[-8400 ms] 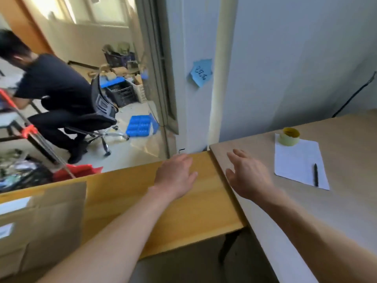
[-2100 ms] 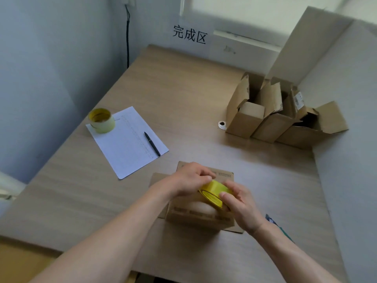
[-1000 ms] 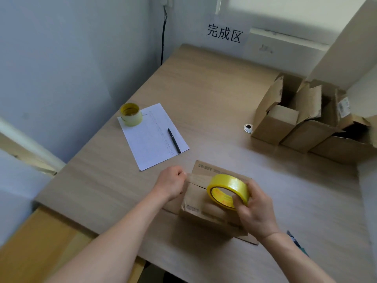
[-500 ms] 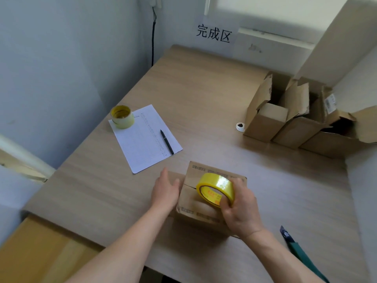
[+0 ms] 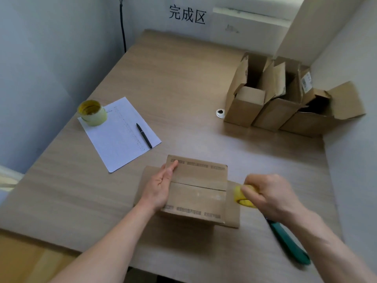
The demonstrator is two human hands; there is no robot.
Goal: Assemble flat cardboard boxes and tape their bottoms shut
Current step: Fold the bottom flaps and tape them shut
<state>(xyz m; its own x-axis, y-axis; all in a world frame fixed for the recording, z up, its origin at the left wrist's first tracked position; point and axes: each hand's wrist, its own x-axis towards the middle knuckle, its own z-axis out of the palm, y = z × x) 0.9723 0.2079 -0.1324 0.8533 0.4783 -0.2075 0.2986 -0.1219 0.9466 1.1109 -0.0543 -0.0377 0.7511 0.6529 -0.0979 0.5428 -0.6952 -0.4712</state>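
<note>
We flatten our left hand (image 5: 161,186), fingers straight, on the box (image 5: 195,190) at the surface's near edge; our right hand (image 5: 269,193) grips the tape (image 5: 241,198) just past its right end. A slack strip could wrinkle or miss the seam (image 5: 199,185). Finished boxes (image 5: 271,111) wait beyond.
</note>
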